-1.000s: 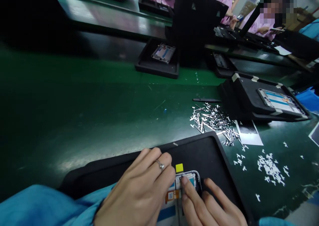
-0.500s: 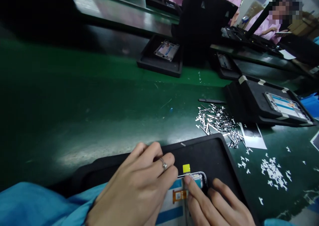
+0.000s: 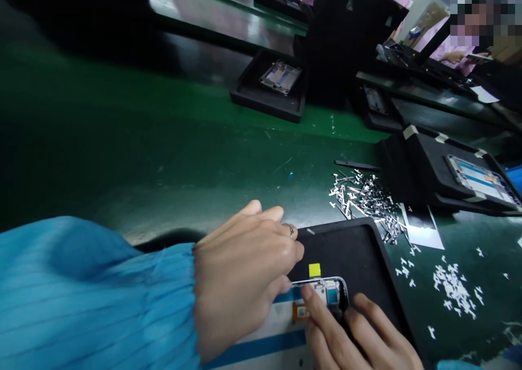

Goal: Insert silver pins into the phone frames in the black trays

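Observation:
A phone mid-frame (image 3: 269, 344) with blue strips and a silver rim lies in a black tray (image 3: 346, 245). An orange flex cable (image 3: 300, 312) crosses its inside, and a yellow tab (image 3: 314, 270) sticks out past the upper rim. My left hand (image 3: 244, 277), wearing a ring, is curled over the frame's upper edge, thumb tip near the rim; whatever its fingers hold is hidden. My right hand (image 3: 350, 332) grips the frame's right end, with the index fingertip pressed inside, just under the rim.
A heap of small black and white strips (image 3: 367, 199) lies beyond the tray, and white bits (image 3: 453, 288) are scattered to the right. Tweezers (image 3: 354, 165) rest by a black stand (image 3: 432, 174) bearing another phone frame (image 3: 481, 179). People in pink sit across the green table (image 3: 204, 158).
My left hand has shifted, turning more level at the wrist, and its blue sleeve now covers more of the lower left. The right index finger stays on the frame. The view has moved slightly.

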Demonstrator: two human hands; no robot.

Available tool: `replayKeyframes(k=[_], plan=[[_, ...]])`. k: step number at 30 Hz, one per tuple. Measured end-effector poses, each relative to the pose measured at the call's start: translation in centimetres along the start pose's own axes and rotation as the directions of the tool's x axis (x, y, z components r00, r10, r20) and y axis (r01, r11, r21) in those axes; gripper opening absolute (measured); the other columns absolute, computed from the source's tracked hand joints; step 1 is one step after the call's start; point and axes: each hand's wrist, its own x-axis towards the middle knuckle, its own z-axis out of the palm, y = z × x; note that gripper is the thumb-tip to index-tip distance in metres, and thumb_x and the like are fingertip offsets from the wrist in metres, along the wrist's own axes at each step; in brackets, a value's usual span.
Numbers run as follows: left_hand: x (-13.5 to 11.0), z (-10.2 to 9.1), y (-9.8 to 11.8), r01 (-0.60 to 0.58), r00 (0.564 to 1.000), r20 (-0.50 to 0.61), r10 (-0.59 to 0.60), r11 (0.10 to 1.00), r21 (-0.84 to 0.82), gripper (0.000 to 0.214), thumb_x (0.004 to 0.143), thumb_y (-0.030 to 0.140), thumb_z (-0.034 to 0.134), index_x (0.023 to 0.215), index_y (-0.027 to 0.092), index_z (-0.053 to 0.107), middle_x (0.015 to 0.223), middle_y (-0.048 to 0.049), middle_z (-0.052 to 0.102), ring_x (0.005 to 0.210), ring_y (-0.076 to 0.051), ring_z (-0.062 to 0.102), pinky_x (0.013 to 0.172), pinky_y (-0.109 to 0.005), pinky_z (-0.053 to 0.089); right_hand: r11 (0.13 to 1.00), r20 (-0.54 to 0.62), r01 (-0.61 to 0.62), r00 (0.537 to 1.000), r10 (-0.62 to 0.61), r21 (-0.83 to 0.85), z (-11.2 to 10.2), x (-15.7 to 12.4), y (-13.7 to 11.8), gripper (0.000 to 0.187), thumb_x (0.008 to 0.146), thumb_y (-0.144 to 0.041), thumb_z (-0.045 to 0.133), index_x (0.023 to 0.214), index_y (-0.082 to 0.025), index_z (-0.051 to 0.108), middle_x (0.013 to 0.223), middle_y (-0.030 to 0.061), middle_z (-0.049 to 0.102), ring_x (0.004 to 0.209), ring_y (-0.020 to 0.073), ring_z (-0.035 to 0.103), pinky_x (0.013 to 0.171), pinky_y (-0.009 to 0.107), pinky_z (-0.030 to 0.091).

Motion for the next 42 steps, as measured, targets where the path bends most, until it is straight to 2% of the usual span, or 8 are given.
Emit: replayKeyframes(k=[11,17,20,25,32,36,39,42], plan=[[-0.5,0.7,-0.6,-0.028,0.995,-0.095,0.019,0.995,-0.091,0.013,0.077,0.02,0.049,0.064,0.021,0.053,0.077,0.0,0.058,0.089,-0.027,0.048,0.081,-0.049,0.034,0.999,-0.026,0.049,0.998,-0.049,0.006,0.4,0.9,-0.4,0.022,0.087,-0.008,0.041,0.083,-0.013,0.062,0.104,0.0073,0.06,0.068,0.0074,0.057,0.067,0.02,0.049],[-1.1,0.3,-1.0,-0.089,0.993,-0.081,0.081,0.992,-0.095,0.021,0.076,0.01,0.042,0.061,0.021,0.051,0.071,0.0025,0.054,0.075,-0.019,0.046,0.076,-0.041,0.036,0.995,-0.014,0.078,0.997,-0.079,-0.057,0.5,1.2,-0.7,0.024,0.086,-0.005,0.038,0.082,-0.013,0.06,0.096,0.0065,0.064,0.065,0.0062,0.059,0.067,0.017,0.049],[-1.4,0.7,-0.9,-0.138,0.975,-0.175,0.137,0.99,0.008,0.021,0.076,0.008,0.037,0.067,0.02,0.051,0.074,-0.0006,0.055,0.079,-0.02,0.047,0.075,-0.04,0.037,0.998,-0.019,0.055,0.998,-0.056,-0.041,0.5,1.2,-0.9,0.025,0.087,-0.006,0.037,0.082,-0.012,0.06,0.094,0.0073,0.064,0.065,0.0064,0.059,0.068,0.018,0.049],[-2.2,2.1,-0.6,-0.165,0.926,-0.319,0.199,0.977,0.133,0.028,0.076,0.003,0.03,0.077,0.021,0.052,0.088,-0.0025,0.057,0.092,-0.021,0.046,0.092,-0.043,0.029,0.999,-0.077,0.003,0.997,-0.007,-0.047,0.9,1.3,-1.4,0.019,0.085,-0.007,0.043,0.078,-0.012,0.061,0.09,0.0066,0.065,0.056,0.0053,0.056,0.068,0.018,0.049],[-3.3,1.4,-2.3,-0.01,0.842,-0.524,0.126,0.976,0.219,0.016,0.081,0.022,0.039,0.09,0.02,0.052,0.093,-0.0045,0.053,0.081,-0.023,0.046,0.066,-0.038,0.038,0.996,-0.151,-0.029,0.988,0.017,-0.081,0.3,3.0,-1.4,0.021,0.085,-0.009,0.044,0.073,-0.014,0.059,0.082,0.0036,0.066,0.051,0.0056,0.055,0.062,0.019,0.049],[-4.5,1.4,-4.5,0.044,0.882,-0.467,0.071,0.972,0.231,0.024,0.086,0.031,0.033,0.087,0.021,0.055,0.087,-0.0025,0.057,0.075,-0.022,0.05,0.062,-0.037,0.039,0.997,-0.131,0.022,0.991,-0.033,-0.079,-0.2,3.3,-1.1,0.02,0.085,-0.008,0.043,0.076,-0.014,0.06,0.083,0.0051,0.066,0.055,0.0075,0.058,0.063,0.021,0.049],[-5.0,2.0,-4.7,0.067,0.93,-0.367,-0.019,0.991,0.119,0.028,0.088,0.03,0.028,0.087,0.022,0.055,0.09,-0.0014,0.057,0.079,-0.019,0.051,0.064,-0.032,0.04,0.996,-0.126,0.044,0.991,-0.054,-0.079,-0.5,3.3,-1.1,0.021,0.085,-0.007,0.041,0.078,-0.013,0.06,0.084,0.0069,0.066,0.058,0.0088,0.059,0.065,0.022,0.049],[-5.0,2.3,-3.7,0.149,0.915,-0.385,-0.118,0.987,0.052,0.036,0.089,0.028,0.022,0.083,0.019,0.057,0.086,-0.0033,0.056,0.079,-0.02,0.05,0.066,-0.033,0.041,0.998,-0.147,0.034,0.988,-0.042,-0.062,-0.7,3.5,-1.1,0.023,0.085,-0.007,0.039,0.078,-0.012,0.061,0.085,0.008,0.066,0.061,0.0096,0.06,0.069,0.023,0.049]])
